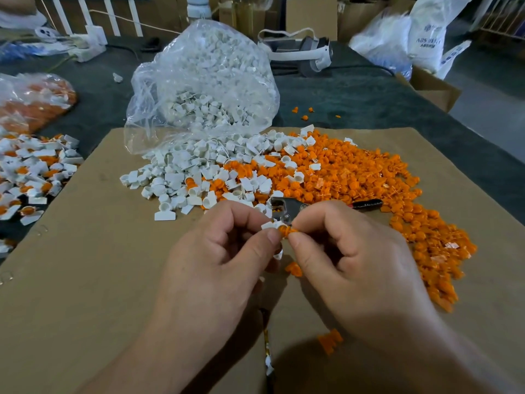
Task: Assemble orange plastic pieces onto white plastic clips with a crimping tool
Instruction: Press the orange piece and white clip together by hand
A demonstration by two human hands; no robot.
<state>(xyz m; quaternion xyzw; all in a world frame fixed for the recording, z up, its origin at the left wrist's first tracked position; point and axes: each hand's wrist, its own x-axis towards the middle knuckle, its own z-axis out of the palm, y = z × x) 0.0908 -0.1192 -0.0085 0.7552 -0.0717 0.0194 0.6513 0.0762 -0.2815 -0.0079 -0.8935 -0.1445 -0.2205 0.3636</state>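
My left hand (224,251) pinches a white clip (271,225) between thumb and fingers. My right hand (349,251) pinches an orange piece (285,231) and holds it against that clip, above the cardboard sheet (85,265). The crimping tool (287,209) lies on the sheet just behind my fingers, its metal jaws showing and its dark handle (366,205) reaching right into the orange pile. Loose white clips (187,177) are heaped ahead, and loose orange pieces (369,183) spread to the right. One orange piece (294,269) lies under my hands.
A clear bag of white clips (204,89) stands at the sheet's far edge. Assembled white-and-orange pieces (31,177) lie at the left, behind them a bag of orange parts (34,106). A headset (306,51), cardboard box (431,86) and white sacks (423,32) are at the back.
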